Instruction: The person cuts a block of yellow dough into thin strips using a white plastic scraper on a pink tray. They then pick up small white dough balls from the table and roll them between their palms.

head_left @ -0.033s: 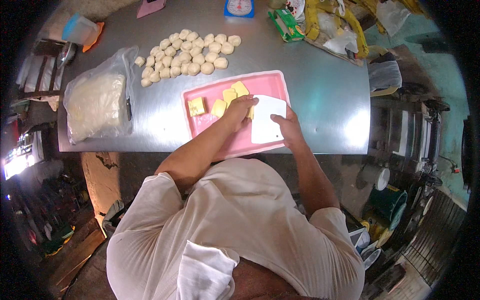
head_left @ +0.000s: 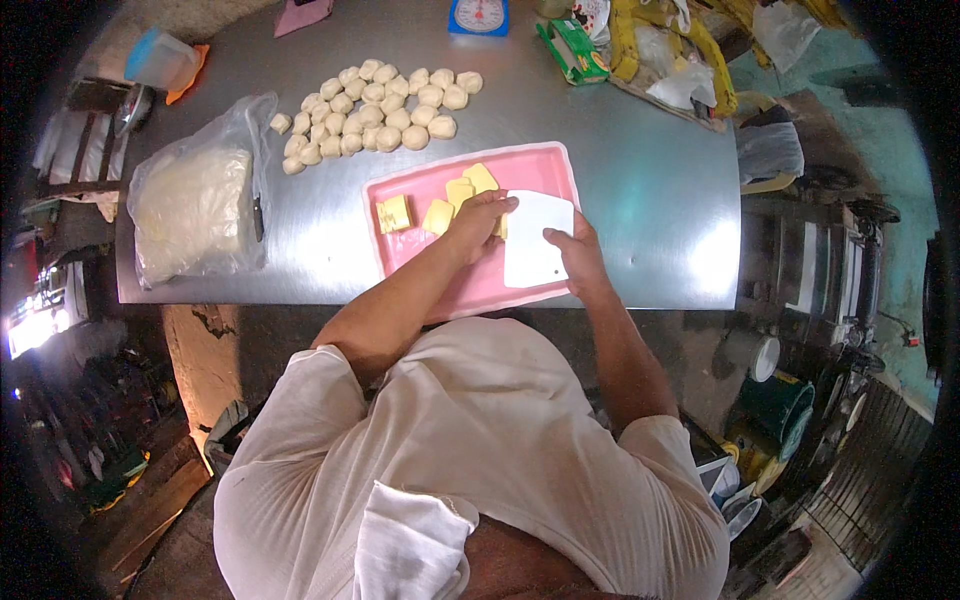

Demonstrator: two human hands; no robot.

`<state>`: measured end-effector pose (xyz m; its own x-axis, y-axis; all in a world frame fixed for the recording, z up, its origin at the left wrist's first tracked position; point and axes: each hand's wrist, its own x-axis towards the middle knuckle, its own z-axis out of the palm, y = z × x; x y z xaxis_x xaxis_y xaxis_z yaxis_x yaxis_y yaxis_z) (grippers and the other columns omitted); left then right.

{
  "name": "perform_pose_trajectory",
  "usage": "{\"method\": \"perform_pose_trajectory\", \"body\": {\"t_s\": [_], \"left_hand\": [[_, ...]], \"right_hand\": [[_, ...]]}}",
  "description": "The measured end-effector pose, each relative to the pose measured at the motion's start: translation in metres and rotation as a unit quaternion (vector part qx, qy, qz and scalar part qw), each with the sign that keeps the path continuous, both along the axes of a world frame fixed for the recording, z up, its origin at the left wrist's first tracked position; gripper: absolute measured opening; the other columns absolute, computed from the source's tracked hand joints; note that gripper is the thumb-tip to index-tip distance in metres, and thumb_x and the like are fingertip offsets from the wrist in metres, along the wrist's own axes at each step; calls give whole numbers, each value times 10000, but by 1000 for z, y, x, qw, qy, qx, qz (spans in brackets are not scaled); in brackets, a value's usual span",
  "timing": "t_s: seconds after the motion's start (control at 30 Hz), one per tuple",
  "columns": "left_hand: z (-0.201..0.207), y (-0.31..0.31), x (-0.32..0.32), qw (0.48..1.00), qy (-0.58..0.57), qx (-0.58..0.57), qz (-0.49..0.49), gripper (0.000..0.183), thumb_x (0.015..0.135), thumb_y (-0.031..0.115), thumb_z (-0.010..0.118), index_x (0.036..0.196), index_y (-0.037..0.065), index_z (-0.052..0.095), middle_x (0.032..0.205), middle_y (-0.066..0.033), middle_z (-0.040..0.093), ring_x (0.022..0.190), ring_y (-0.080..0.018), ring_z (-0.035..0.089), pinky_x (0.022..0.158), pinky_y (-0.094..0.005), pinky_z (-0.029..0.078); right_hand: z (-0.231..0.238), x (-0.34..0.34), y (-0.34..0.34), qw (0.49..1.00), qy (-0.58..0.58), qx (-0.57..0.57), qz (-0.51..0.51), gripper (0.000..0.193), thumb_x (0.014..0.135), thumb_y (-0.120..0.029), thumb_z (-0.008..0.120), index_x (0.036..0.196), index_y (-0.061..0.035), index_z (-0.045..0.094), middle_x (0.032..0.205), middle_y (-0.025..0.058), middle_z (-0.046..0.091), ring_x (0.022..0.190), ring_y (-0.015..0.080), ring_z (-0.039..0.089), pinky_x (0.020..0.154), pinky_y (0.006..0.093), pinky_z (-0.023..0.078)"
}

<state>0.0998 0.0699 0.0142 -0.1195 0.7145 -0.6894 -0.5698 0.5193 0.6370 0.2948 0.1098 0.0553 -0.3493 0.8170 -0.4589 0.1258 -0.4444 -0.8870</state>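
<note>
A white plastic dough scraper (head_left: 535, 245) is held over the right part of a pink tray (head_left: 567, 170). My right hand (head_left: 580, 262) grips its right edge, thumb on top. My left hand (head_left: 478, 228) is closed at the scraper's upper left corner, its thumb lying over that corner. Part of a yellow block, which looks like butter or margarine, shows beneath the left hand; the fingers there are mostly hidden. Beyond this hand lie several flat yellow slices (head_left: 480, 178). A sliced yellow block (head_left: 394, 213) stands at the tray's left side.
Many pale dough balls (head_left: 372, 112) sit behind the tray on the metal table (head_left: 660, 200). At the left are a plastic-wrapped pale slab (head_left: 190, 210) and a dark-handled knife (head_left: 257, 218). Farther back stand a blue scale (head_left: 478, 16) and a green box (head_left: 573, 50).
</note>
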Motion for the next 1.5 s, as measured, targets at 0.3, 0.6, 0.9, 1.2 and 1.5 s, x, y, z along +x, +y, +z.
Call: {"method": "perform_pose_trajectory", "body": {"t_s": [0.3, 0.6, 0.9, 1.2, 1.5], "left_hand": [[6, -4, 3, 899, 395, 67, -177, 273, 860, 151, 753, 1086, 31, 656, 825, -157, 738, 709, -244, 731, 695, -378, 575], [-17, -2, 4, 886, 422, 65, -183, 257, 829, 190, 736, 1035, 42, 693, 844, -209, 739, 808, -355, 747, 796, -446, 581], [-8, -8, 0, 922, 354, 55, -146, 266, 892, 173, 725, 1114, 35, 681, 879, -173, 742, 731, -239, 732, 725, -376, 580], [11, 31, 10, 996, 38, 48, -69, 391, 894, 167, 776, 1245, 35, 665, 990, -58, 712, 805, -136, 667, 641, -297, 535], [-12, 59, 25, 953, 282, 78, -84, 540, 865, 202, 744, 1358, 21, 619, 1232, -142, 704, 1091, -255, 675, 917, -380, 542]], "right_hand": [[12, -27, -3, 902, -332, 239, 137, 400, 900, -114, 621, 1267, 18, 532, 1118, 300, 667, 1011, 502, 669, 895, 562, 541], [27, -44, -11, 868, -384, 257, 183, 334, 888, -82, 640, 1187, 23, 533, 1084, 315, 665, 965, 486, 681, 835, 584, 532], [-21, -28, -7, 877, -365, 281, 139, 464, 884, -87, 658, 1317, 4, 518, 1081, 276, 706, 993, 455, 700, 875, 549, 551], [-11, 9, 32, 991, -96, 96, 16, 443, 869, -130, 684, 1273, 28, 591, 1072, 187, 724, 989, 321, 709, 918, 476, 555], [13, 36, 48, 934, -280, 220, -15, 344, 873, -159, 674, 1162, 12, 600, 1116, 261, 711, 1046, 442, 700, 938, 503, 539]]}}
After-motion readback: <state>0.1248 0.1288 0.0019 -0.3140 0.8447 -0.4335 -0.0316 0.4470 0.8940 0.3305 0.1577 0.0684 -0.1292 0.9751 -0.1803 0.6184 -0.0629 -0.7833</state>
